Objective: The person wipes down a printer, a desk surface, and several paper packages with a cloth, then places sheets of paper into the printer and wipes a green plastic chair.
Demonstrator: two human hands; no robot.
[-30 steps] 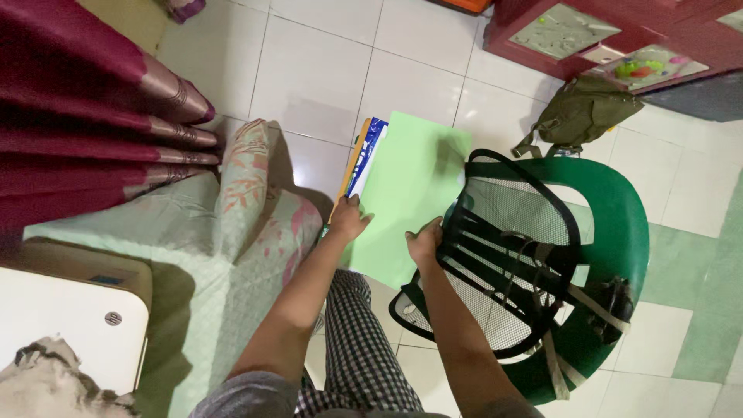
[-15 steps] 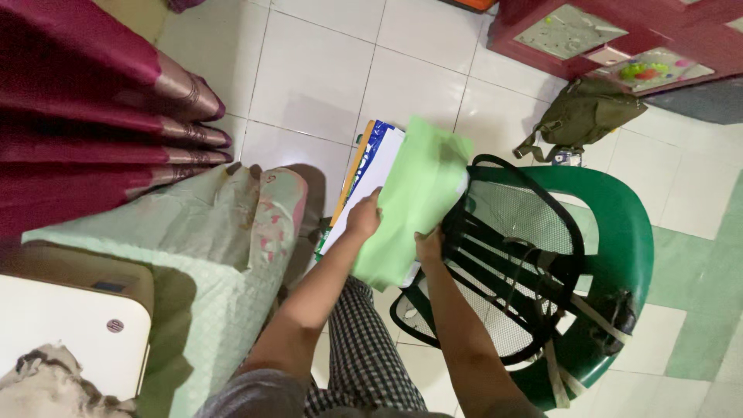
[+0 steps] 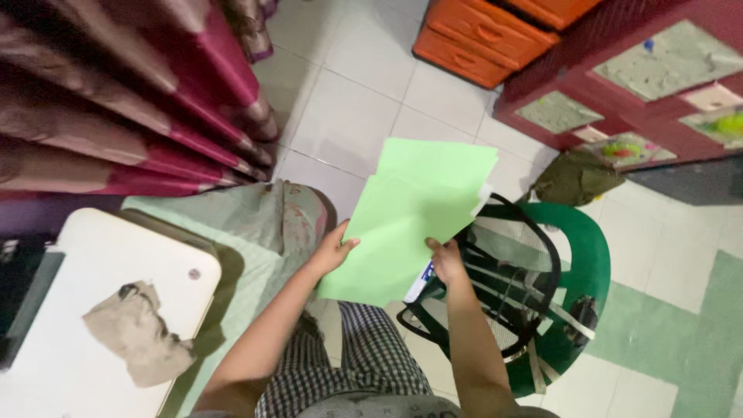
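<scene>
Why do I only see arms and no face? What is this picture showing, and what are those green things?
The camera sits on the person's head and looks down, so you see only their own arms and checked trousers. The left hand and the right hand both hold a stack of light green paper sheets, with something white and blue tucked underneath. Just right of them stands a green plastic chair with a black mesh back support strapped on. On the left is a white table with a crumpled cloth. Dark red curtains hang above it, over a white tiled floor.

No clear pkgs, signs or screens; blue-white printed item [image 3: 419, 280] under green sheets [image 3: 410, 217].
</scene>
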